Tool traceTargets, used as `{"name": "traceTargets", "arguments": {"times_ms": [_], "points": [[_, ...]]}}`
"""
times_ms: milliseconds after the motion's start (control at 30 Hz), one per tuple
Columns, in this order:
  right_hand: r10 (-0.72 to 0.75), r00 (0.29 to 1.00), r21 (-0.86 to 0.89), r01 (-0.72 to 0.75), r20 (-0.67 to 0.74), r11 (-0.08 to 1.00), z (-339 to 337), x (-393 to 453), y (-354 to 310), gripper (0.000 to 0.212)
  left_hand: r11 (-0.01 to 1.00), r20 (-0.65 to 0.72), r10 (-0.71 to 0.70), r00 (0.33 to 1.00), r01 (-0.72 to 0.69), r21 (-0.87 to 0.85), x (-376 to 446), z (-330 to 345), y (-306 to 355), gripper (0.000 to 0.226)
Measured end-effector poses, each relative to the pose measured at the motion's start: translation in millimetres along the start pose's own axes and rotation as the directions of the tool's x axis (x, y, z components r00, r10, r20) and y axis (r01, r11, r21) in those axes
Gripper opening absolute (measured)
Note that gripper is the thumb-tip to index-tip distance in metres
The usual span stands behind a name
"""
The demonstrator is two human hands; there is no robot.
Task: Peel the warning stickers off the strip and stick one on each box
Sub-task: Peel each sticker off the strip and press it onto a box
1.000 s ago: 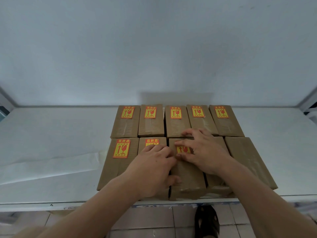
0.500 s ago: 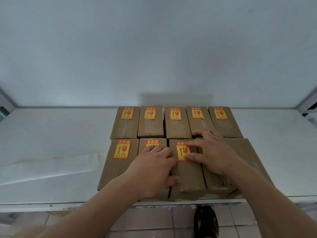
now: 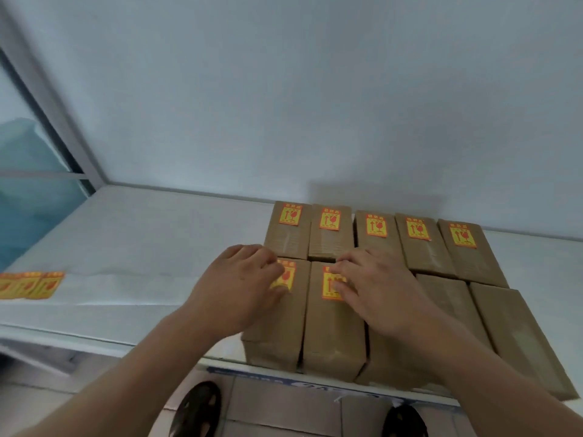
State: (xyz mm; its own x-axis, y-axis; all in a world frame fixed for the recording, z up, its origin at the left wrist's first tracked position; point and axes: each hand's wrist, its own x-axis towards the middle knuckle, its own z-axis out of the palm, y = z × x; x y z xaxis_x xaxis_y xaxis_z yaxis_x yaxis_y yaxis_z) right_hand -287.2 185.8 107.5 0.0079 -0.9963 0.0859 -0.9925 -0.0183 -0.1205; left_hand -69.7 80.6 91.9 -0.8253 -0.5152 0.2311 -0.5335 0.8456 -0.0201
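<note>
Sticker strip [image 3: 30, 284] sits way off at 9 o'clock from the hands, on the white shelf [image 3: 135, 247]. Left hand [image 3: 235, 290] lies flat, fingers loosely spread, over a front-row box [image 3: 277, 326] sticker; right hand [image 3: 375, 290] presses flat on the next box's sticker [image 3: 329, 287].

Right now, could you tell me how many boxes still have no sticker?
2: the two rightmost front-row boxes, one beside the right hand and one at the row's end. The hand hides the third front box's top.

10 brown boxes [image 3: 334, 335] in 2 rows; sticker strip [image 3: 30, 285] lies far left.
</note>
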Motion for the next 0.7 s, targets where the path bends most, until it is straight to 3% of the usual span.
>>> {"name": "traceTargets", "arguments": {"times_ms": [200, 433, 700], "points": [[-0.198, 0.980, -0.061, 0.197, -0.010, 0.978, 15, 73, -81, 0.033, 0.951, -0.041, -0.303, 0.952, 0.305, 0.056, -68, -9, -90, 0.030], [-0.347, 0.935, -0.079, 0.353, 0.078, 0.932, 53, 156, -187, 0.034, 0.818, 0.004, -0.575, 0.818, 0.575, 0.002, -137, -5, -183, 0.034], [-0.347, 0.920, 0.159, 0.320, 0.185, 0.934, 117, 232, -301, 0.030, 0.496, 0.022, -0.856, 0.516, 0.834, -0.241, -187, 13, -269, 0.031]]}}
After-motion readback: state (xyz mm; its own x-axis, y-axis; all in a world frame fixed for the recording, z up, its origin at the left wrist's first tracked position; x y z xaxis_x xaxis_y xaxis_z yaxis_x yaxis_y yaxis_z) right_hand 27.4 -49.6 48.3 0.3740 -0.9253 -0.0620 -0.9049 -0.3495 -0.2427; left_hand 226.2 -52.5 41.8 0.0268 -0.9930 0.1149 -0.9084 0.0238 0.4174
